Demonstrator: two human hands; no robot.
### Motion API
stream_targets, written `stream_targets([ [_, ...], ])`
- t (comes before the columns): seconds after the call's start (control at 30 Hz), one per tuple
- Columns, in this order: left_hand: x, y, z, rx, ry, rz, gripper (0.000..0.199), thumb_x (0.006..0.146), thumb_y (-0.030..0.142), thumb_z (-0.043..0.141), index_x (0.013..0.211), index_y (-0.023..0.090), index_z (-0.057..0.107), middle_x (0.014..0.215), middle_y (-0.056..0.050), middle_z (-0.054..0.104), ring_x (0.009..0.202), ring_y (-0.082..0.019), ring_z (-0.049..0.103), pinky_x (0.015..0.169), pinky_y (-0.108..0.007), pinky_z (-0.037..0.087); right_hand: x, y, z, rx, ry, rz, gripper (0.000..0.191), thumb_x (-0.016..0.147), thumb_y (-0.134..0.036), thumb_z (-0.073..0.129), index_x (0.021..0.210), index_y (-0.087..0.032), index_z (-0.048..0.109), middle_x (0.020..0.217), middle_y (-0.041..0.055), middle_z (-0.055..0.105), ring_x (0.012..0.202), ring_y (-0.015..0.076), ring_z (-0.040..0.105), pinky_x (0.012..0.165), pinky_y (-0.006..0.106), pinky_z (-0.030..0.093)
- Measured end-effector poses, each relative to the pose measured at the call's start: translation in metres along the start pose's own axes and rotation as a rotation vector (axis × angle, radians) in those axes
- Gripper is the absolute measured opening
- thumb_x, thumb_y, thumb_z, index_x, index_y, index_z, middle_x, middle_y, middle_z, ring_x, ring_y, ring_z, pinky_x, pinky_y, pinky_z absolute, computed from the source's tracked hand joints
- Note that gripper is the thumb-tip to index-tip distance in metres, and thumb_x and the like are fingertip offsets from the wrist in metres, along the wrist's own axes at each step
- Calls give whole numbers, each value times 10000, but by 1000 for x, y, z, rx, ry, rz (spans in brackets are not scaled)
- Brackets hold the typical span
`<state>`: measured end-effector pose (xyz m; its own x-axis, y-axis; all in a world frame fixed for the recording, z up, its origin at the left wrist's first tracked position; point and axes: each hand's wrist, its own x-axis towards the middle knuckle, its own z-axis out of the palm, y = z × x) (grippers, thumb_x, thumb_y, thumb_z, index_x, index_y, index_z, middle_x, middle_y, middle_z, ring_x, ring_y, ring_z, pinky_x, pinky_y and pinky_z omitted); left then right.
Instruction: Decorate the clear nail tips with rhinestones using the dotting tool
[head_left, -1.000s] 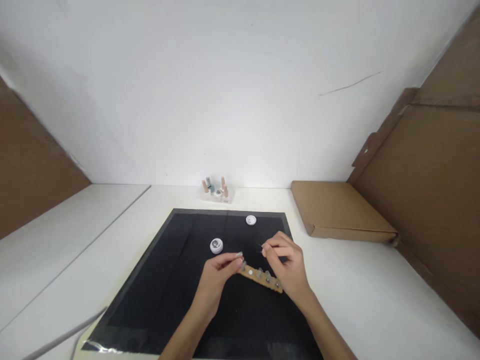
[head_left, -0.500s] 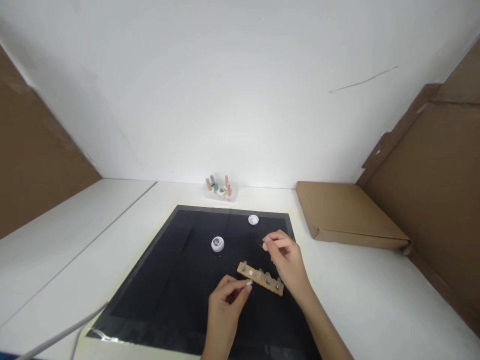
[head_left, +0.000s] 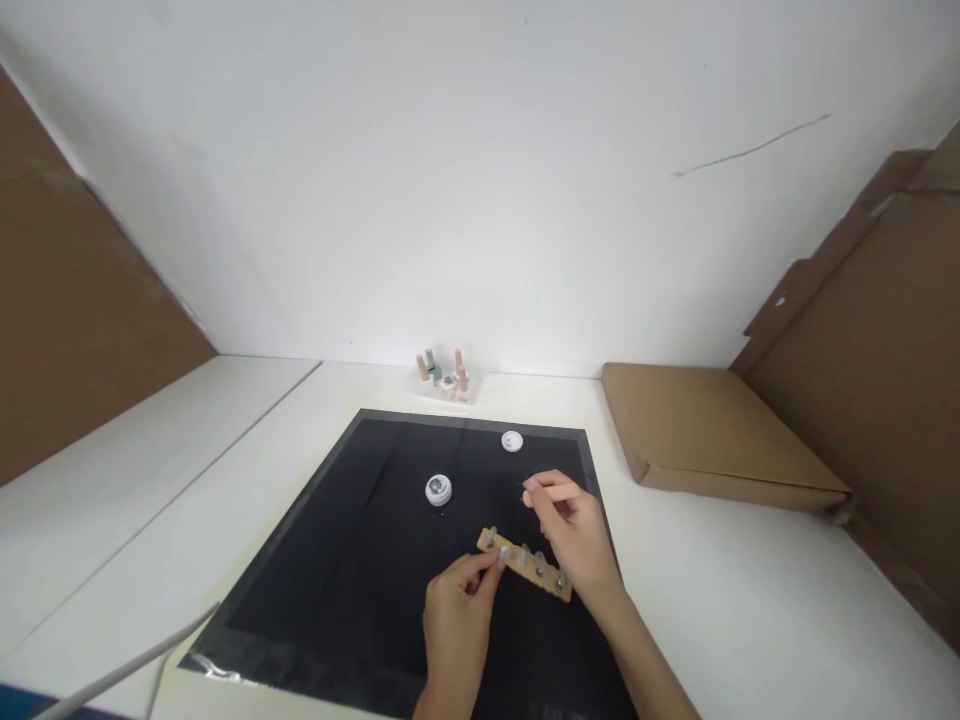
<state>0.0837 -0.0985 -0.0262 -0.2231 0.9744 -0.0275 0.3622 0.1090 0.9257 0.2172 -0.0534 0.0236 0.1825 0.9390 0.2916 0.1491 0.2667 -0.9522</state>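
Note:
My left hand [head_left: 455,615] is closed, thumb and forefinger pinching a small pale false nail [head_left: 503,552] over the wooden nail stand [head_left: 531,570]. Whether the false nail rests on the stand's pad, I cannot tell. Several clear false nails [head_left: 541,565] stand along the strip, some with silvery bits near the base. Higher and to the right, my right hand [head_left: 576,535] is closed round a peach-coloured pen-like tool [head_left: 559,493]. Its thin tip points left, apart from the stand. A round white jar [head_left: 438,490] with silvery contents sits left of the stand.
A white lid [head_left: 511,441] lies near the back of the black mat [head_left: 315,560]. Behind it, a clear tray [head_left: 442,394] holds small bottles with peach and grey caps. At right lies a flat cardboard box [head_left: 720,425]; a grey cable [head_left: 135,665] crosses the front left.
My left hand has brought the false nail from just in front of the stand up over its white spot. My right hand keeps its hold on the tool; the view has shifted slightly.

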Motion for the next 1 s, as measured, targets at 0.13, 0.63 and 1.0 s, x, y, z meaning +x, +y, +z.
stream_targets([
  [0.13, 2, 2, 3, 85, 1, -9, 212, 746, 329, 642, 751, 200, 811, 505, 20, 487, 486, -132, 409, 500, -237, 267, 0, 0, 0, -3, -18, 4, 368, 848, -387, 572, 560, -158, 599, 690, 40, 625, 453, 84, 435, 398, 221, 350],
  [0.63, 1, 10, 6, 374, -17, -32, 222, 825, 218, 577, 784, 240, 794, 583, -4, 617, 547, -147, 526, 517, -218, 262, -2, -1, 0, -54, -46, 10, 371, 862, -365, 540, 569, -151, 616, 711, 43, 629, 500, 92, 458, 442, 220, 355],
  [1.0, 0, 14, 8, 484, 1, -12, 211, 855, 223, 586, 782, 244, 783, 612, 0, 653, 559, -141, 563, 498, -201, 265, -5, -3, 0, -98, -45, -45, 362, 863, -314, 534, 542, -163, 604, 705, 43, 642, 574, 118, 529, 513, 230, 395],
])
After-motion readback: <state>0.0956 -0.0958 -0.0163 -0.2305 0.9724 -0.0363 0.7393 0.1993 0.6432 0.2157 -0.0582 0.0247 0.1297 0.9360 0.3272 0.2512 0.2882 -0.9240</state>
